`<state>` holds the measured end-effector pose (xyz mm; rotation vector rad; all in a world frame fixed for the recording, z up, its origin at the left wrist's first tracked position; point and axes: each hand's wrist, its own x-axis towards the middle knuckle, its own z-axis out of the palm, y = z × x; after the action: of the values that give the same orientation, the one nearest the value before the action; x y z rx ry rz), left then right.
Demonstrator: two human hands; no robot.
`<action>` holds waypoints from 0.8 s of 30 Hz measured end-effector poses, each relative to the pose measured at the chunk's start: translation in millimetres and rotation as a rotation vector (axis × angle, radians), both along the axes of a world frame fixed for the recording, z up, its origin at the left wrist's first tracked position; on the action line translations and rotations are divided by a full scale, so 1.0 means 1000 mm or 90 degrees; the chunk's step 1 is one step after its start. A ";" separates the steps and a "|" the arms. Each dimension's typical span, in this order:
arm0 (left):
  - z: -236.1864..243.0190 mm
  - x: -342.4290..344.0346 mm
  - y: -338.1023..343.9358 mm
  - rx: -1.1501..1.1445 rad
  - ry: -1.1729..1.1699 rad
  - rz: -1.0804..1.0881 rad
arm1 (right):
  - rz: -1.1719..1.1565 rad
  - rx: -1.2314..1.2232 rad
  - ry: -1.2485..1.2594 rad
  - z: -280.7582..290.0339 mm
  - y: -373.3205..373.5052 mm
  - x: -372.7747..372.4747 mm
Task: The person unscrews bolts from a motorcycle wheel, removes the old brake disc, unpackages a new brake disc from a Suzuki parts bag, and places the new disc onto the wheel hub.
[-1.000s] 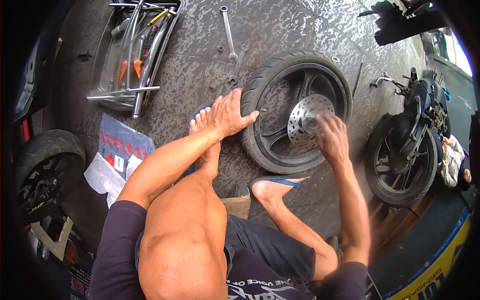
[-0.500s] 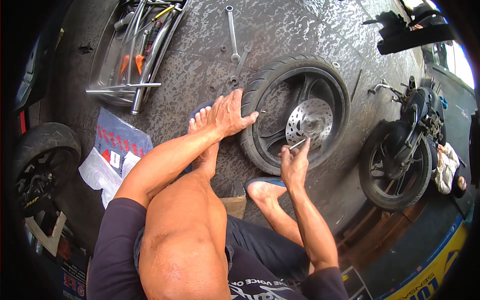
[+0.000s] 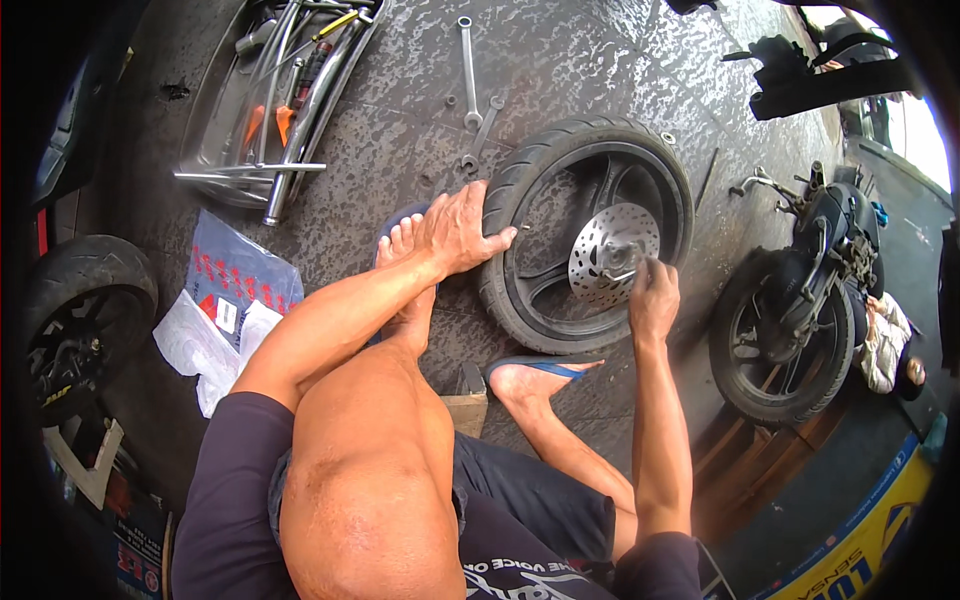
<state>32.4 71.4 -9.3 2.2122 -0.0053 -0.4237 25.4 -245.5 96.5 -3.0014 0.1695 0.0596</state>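
A black motorcycle wheel (image 3: 508, 190) lies flat on the floor in front of me, its drilled silver brake disc (image 3: 590, 245) facing up. My left hand (image 3: 462, 230) grips the tyre's left edge, the thumb over the sidewall and the fingers along the tread, their tips partly hidden. Over the right side of the disc, my right hand (image 3: 655, 298) is closed on a thin metal rod (image 3: 624, 275), much like a hex key. The rod's far end is by the hub; whether it sits in a bolt I cannot tell.
Spanners (image 3: 467, 70) lie beyond the wheel. A tray (image 3: 215, 185) of tools and metal bars stands at the far left, near a plastic packet (image 3: 240, 265). Another wheel (image 3: 90, 300) is at the left edge. A partly stripped motorcycle (image 3: 800, 300) and a person (image 3: 885, 345) are at the right.
My right hand has moved right and slightly away from me with the thin metal rod, turning as it went. My left hand stays on the tyre. The view has shifted slightly.
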 end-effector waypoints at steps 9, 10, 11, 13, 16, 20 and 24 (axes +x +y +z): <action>-0.003 -0.001 0.002 0.004 -0.023 -0.002 | 0.234 -0.109 0.077 0.018 -0.019 0.000; -0.003 0.000 0.001 0.007 -0.023 0.000 | 0.229 -0.114 0.066 0.016 -0.022 -0.007; -0.003 0.001 0.001 0.001 -0.024 -0.001 | 0.208 -0.151 0.098 0.015 -0.024 -0.013; -0.004 0.001 0.001 -0.012 -0.024 -0.009 | 0.140 -0.164 0.141 0.008 -0.014 -0.033; 0.006 0.005 0.001 -0.001 0.003 -0.018 | -0.119 -0.091 0.281 -0.016 0.033 -0.059; -0.006 -0.002 0.003 0.002 -0.039 0.001 | 0.022 0.240 0.182 0.010 0.106 -0.022; -0.001 0.002 0.004 0.000 -0.017 -0.003 | 0.174 0.006 0.149 0.015 0.079 0.022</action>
<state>34.1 75.8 -10.4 2.2182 -0.0251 -0.3971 47.1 -166.3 111.3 -2.9782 -0.2195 0.4384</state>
